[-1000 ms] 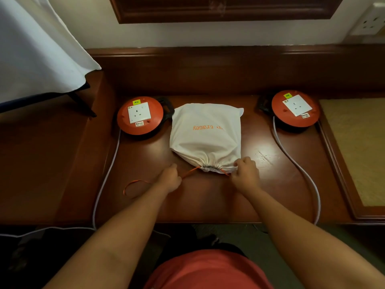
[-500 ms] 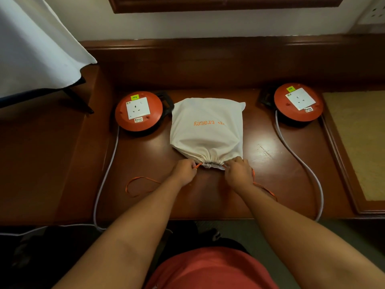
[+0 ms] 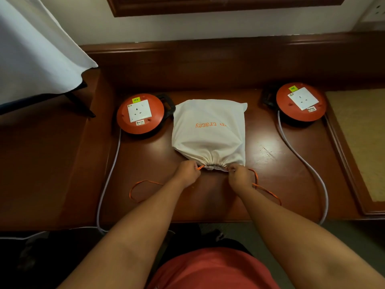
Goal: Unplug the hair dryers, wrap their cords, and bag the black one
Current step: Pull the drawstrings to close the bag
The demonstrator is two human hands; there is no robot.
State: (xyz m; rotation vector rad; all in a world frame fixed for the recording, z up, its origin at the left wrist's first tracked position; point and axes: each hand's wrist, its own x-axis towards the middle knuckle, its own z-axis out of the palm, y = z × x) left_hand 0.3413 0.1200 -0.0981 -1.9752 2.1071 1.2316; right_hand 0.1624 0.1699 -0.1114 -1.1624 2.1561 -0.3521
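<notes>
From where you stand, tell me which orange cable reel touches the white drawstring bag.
The left orange cable reel: its black handle meets the white drawstring bag at the bag's far left corner. The right orange cable reel sits apart, bare wood between.

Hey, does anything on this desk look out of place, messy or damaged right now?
Nothing looks damaged or spilled. The white bag sits cinched between the two orange reels, both sockets empty. The only untidy bit is the orange drawstring, loose on the desk beside both hands.
</notes>
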